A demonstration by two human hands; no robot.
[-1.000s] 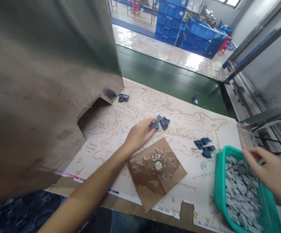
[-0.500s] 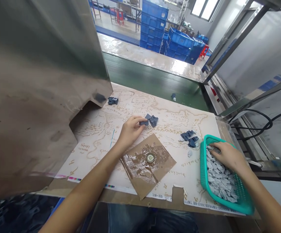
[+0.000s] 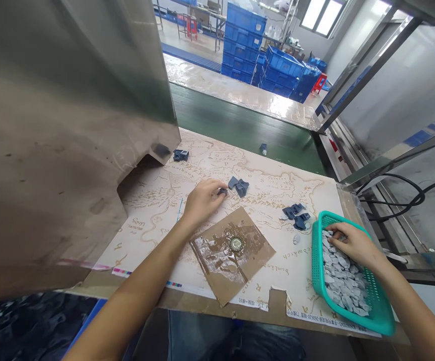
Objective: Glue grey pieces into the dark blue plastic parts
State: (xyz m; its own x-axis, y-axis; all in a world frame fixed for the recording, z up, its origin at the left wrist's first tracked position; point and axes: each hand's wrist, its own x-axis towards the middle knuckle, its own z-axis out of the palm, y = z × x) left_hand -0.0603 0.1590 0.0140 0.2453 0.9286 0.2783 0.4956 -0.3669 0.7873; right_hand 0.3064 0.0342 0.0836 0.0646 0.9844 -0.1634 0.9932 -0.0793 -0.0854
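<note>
My left hand (image 3: 203,201) pinches a small dark blue piece (image 3: 222,191) at its fingertips, just left of a loose cluster of similar dark blue pieces (image 3: 241,186). Below that hand lies a wet brown cardboard square (image 3: 217,265) with a round metal fitting (image 3: 235,244) at its centre. My right hand (image 3: 353,244) rests in a green plastic basket (image 3: 317,271), its fingers on a heap of grey pieces (image 3: 343,276). Another group of dark blue pieces (image 3: 295,215) lies on the map-printed sheet (image 3: 262,265) left of the basket.
A large scuffed metal hood (image 3: 63,150) fills the left side, with a dark blue piece (image 3: 180,155) near its corner. A green conveyor belt (image 3: 240,125) runs beyond the sheet. Black cables (image 3: 390,200) lie to the right, and stacked blue crates (image 3: 242,45) stand behind.
My right hand has moved down into the basket over the grey pieces. My left hand has drawn its blue piece left, apart from the cluster. The view has shifted slightly.
</note>
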